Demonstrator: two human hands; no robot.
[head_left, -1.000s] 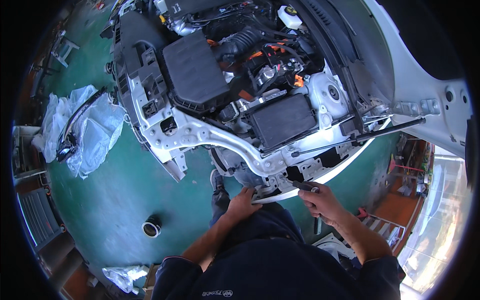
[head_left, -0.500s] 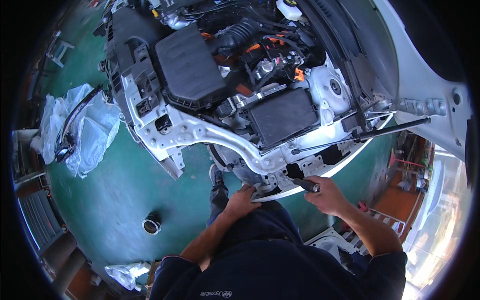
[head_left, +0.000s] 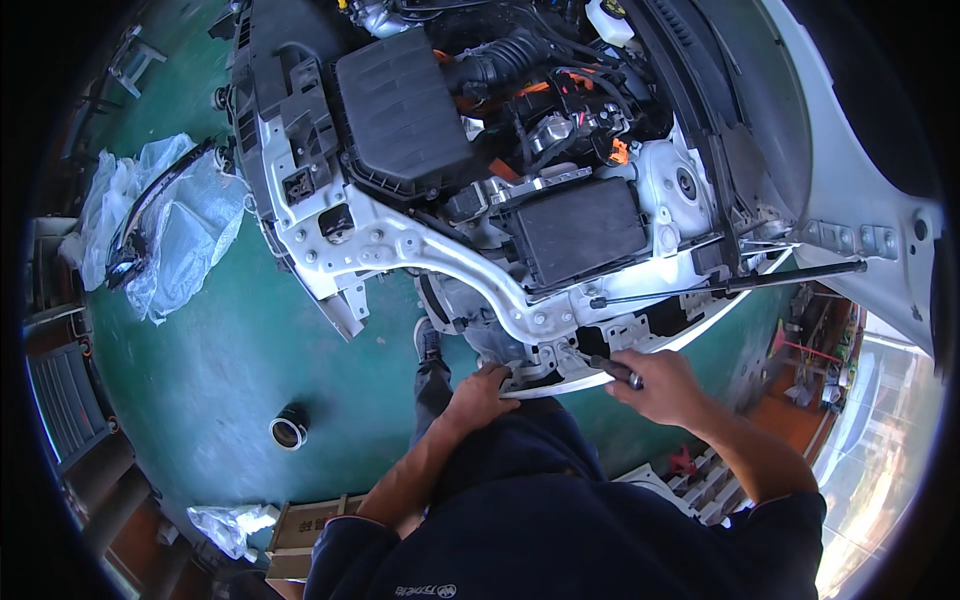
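My right hand [head_left: 650, 385] is closed on a dark-and-silver hand tool [head_left: 625, 375], whose tip reaches toward a metal bracket [head_left: 565, 360] at the lower edge of the car's front body. My left hand [head_left: 482, 398] grips the edge of the long white fender panel [head_left: 560, 383] to the left of the tool, its fingertips partly hidden. Just above both hands runs the white inner body rail [head_left: 450, 270], with a black box [head_left: 575, 225] and the engine bay's air box [head_left: 395, 110] beyond it. A black strut [head_left: 760, 280] crosses at right.
Clear plastic sheeting with a dark curved part [head_left: 180, 230] lies on the green floor at left. A round can-like object [head_left: 288, 428] stands below it. A wooden crate [head_left: 305, 540] is at lower left, a white part [head_left: 655, 478] behind my body, shelving [head_left: 810, 350] at right.
My right hand has risen slightly and turned; the tool's shaft, which hung below it a second ago, now lies angled toward the bracket. My left hand stays on the edge. The view shifted slightly.
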